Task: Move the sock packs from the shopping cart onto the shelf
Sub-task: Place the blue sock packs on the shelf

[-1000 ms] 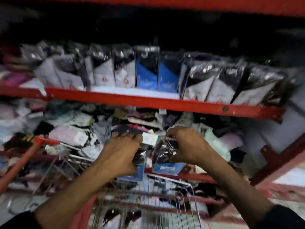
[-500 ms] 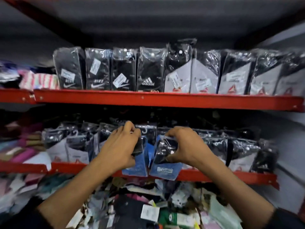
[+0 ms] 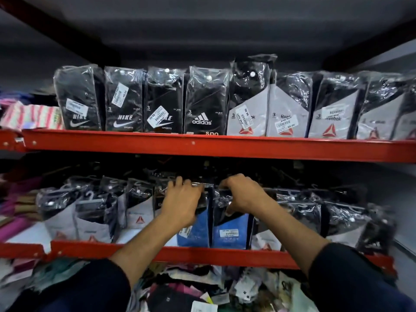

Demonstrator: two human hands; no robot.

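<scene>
Two sock packs with blue lower halves stand upright side by side on the middle red shelf (image 3: 202, 252). My left hand (image 3: 183, 202) is closed around the top of the left blue pack (image 3: 193, 233). The right blue pack (image 3: 229, 233) has my right hand (image 3: 242, 194) gripping its upper part. Both packs rest between grey-and-black sock packs (image 3: 94, 217) on the left and more clear-wrapped black packs (image 3: 315, 215) on the right. The shopping cart is out of view.
The upper red shelf (image 3: 202, 146) carries a tight row of black Nike, Adidas and grey Reebok packs (image 3: 206, 102). Below the middle shelf lies a loose heap of mixed garments and tags (image 3: 202, 289). Pink and striped items (image 3: 29, 115) sit at far left.
Both hands rose from the cart level and pushed the two blue packs back onto the middle shelf, where they now stand. The view tilted upward, so the cart dropped out of sight.
</scene>
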